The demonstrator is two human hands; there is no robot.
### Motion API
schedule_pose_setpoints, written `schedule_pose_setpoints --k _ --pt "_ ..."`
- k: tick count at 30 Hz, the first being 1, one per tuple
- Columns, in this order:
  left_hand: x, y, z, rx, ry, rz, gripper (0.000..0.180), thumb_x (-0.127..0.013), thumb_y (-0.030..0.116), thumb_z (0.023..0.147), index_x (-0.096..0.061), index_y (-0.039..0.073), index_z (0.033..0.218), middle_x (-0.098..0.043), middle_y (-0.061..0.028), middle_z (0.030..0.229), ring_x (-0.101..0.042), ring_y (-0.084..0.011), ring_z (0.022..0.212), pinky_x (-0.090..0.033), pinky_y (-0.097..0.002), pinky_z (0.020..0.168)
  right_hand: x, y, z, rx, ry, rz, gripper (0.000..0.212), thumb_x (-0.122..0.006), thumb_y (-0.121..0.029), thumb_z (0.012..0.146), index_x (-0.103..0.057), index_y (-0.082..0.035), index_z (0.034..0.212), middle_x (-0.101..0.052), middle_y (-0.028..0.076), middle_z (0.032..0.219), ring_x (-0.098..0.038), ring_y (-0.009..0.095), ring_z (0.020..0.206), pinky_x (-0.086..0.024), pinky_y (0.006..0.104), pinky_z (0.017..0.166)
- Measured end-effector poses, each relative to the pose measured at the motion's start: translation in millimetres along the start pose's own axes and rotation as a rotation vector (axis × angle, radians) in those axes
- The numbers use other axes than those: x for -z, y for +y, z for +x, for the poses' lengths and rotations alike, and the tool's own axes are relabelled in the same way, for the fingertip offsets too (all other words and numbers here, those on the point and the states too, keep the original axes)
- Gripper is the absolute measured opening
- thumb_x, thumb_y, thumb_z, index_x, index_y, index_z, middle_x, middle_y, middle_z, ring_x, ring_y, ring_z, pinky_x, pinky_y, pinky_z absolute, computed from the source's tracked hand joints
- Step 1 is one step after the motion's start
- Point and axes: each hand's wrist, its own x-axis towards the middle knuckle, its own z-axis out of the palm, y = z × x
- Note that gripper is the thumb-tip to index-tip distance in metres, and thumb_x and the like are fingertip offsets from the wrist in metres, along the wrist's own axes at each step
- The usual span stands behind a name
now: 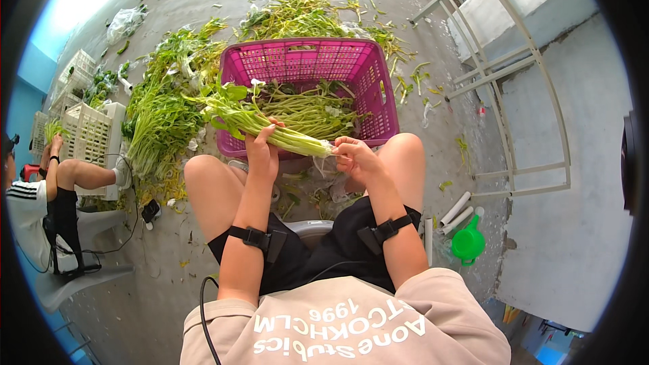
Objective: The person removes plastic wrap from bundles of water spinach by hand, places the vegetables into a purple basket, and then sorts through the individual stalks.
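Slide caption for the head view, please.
Left hand holds a leafy green bundle, right hand pinching its stem ends, pink crate in front.

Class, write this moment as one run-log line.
left hand: grips leafy vegetable bunch | right hand: pinches its pale end | magenta plastic crate: green stalks inside

Green container (468,244) (rounded), pale metal frame (536,54)
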Motion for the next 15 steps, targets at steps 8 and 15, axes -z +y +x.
schedule_pose_setpoints --k 8,15 --pt "4 -6 7 -0.126 0.064 0.006 0.028 -0.056 -0.006 0.09 -0.049 0.005 0.115 -0.062 -0.0064 0.102 -0.063 -0.019 0.096 -0.052 -0.036 0.087 -8 6 7 0.307 0.295 -0.666 0.028 -0.075 -0.026 0.088 -0.066 -0.002 0.1 -0.067 0.003 0.086 -0.06 0.008 0.065 -0.049 0.0242 0.058" --pt "8 -22 8 -0.139 0.101 0.056 0.041 -0.056 -0.007 0.091 -0.043 0.009 0.127 -0.06 -0.0078 0.108 -0.063 -0.0195 0.1 -0.051 -0.0362 0.091 -24 39 5 0.239 0.207 -0.922 0.031 -0.072 -0.033 0.089 -0.071 -0.002 0.087 -0.068 0.003 0.071 -0.061 0.009 0.058 -0.048 0.0243 0.054"
